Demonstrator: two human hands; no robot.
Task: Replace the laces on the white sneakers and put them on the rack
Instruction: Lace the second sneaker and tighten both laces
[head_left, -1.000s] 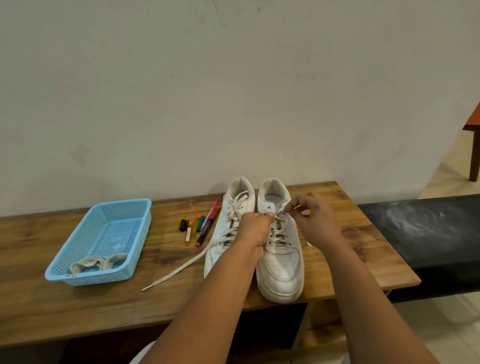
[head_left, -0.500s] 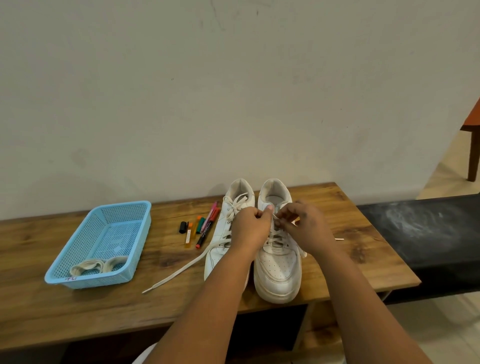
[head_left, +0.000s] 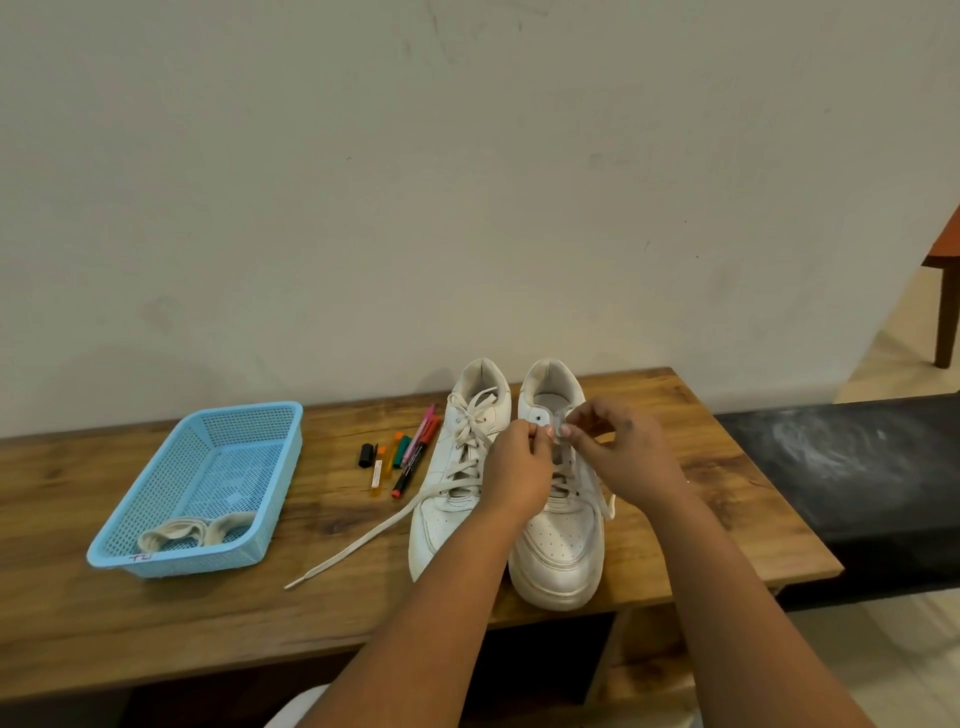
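Two white low-top sneakers side by side on the wooden bench (head_left: 675, 530), toes toward the person. Right sneaker (head_left: 558, 545): scuffed toe, perforated vamp, lace (head_left: 563, 480) crossed up the eyelets, one loose end hanging off its right side. Left hand (head_left: 517, 470) and right hand (head_left: 618, 457) meet over its top eyelets, both pinching that lace near the tongue. Left sneaker (head_left: 447, 514), just left of the left hand: laced, one long flat end trailing across the bench. Further left: markers (head_left: 410, 457), then a blue mesh basket (head_left: 156, 499) holding spare laces (head_left: 192, 531).
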